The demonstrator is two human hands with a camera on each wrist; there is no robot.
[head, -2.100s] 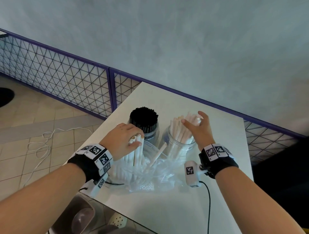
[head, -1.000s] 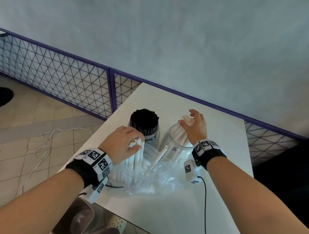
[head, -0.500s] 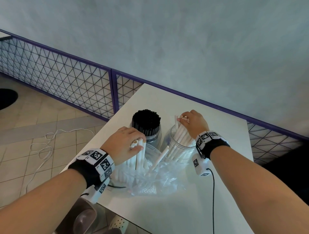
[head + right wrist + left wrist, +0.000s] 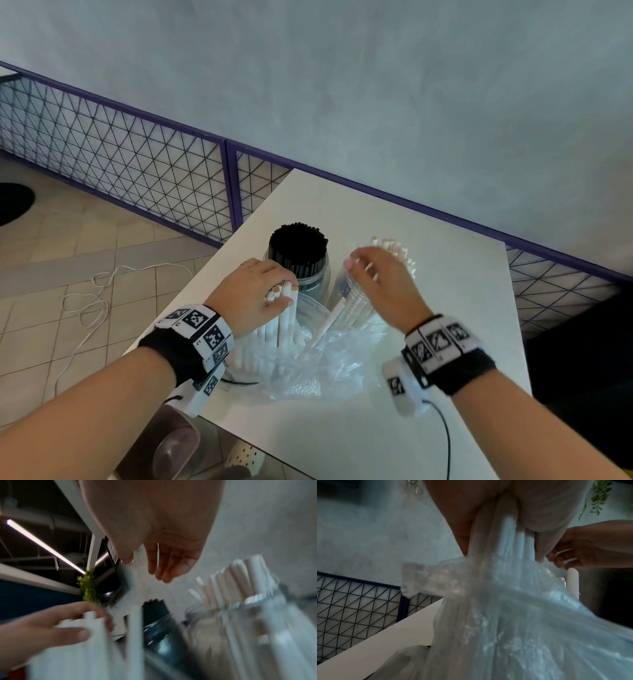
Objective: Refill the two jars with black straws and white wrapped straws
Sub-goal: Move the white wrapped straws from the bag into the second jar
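On the white table (image 4: 445,274) a clear jar packed with black straws (image 4: 297,251) stands at the left. Beside it, the right jar (image 4: 342,291) holds white wrapped straws (image 4: 397,248) that lean to the right. My left hand (image 4: 277,294) grips a bundle of white wrapped straws (image 4: 284,318) standing upright in a clear plastic bag (image 4: 318,370) in front of the jars. The left wrist view shows this bundle (image 4: 508,534) rising from the bag (image 4: 505,601). My right hand (image 4: 356,265) hovers over the right jar's near-left rim, blurred, its fingers (image 4: 164,566) spread, holding nothing.
One loose wrapped straw (image 4: 327,323) leans out of the bag toward the right jar. A purple-framed mesh fence (image 4: 137,171) runs behind the table. The table's left edge drops to a tiled floor with a white cable (image 4: 92,294). A black cable (image 4: 445,438) lies on the table's front right.
My right hand has come off the straws in the right jar, opened, and swung left and nearer. The left hand keeps its grip on the bundle in the bag.
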